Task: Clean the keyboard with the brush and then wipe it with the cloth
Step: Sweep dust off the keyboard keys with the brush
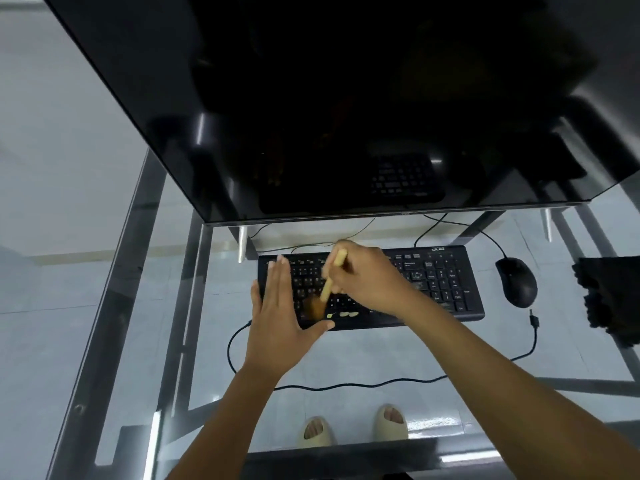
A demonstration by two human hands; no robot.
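Black and wide, the keyboard [433, 282] lies on the glass tabletop [346, 362], just near of the dark monitor [311, 98]. On its left end the left hand [280, 317] rests flat, fingers straight, thumb spread along the near edge. Over the middle keys the right hand [367, 278] grips a yellow-handled brush [329, 282], tilted, its blurred brownish bristles down on the keys near the left thumb. Right of the keyboard sits a black mouse [517, 281], and at the far right edge lies a dark folded cloth [609, 296]. A black cable [346, 385] loops across the glass on the near side.
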